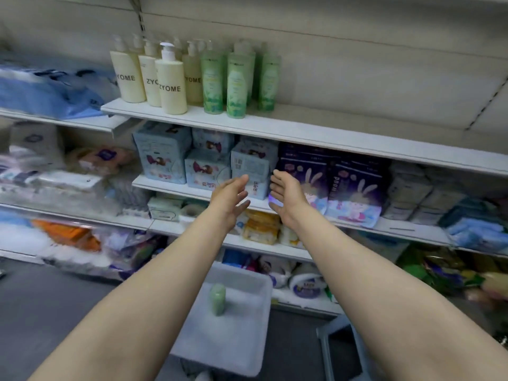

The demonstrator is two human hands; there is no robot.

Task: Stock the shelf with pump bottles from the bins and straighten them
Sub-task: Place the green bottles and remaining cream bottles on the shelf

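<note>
Reaching forward, palms facing: left hand (pixel 229 198) and right hand (pixel 286 195), fingers straight and spread, holding nothing, level with second shelf. Standing upright on top shelf (pixel 316 133), left end: cream bottles (pixel 170 81) beside green bottles (pixel 236 83). Standing alone in white bin (pixel 247 339) below: one green bottle (pixel 218 299).

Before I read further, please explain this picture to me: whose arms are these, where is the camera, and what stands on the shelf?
The camera sits on a person's head, looking forward and down. The two bare arms are that person's own. The left hand and right hand are open and hold nothing. On the top shelf stand cream ZYOME pump bottles beside green pump bottles. Below, one green bottle remains in a white bin.
</note>
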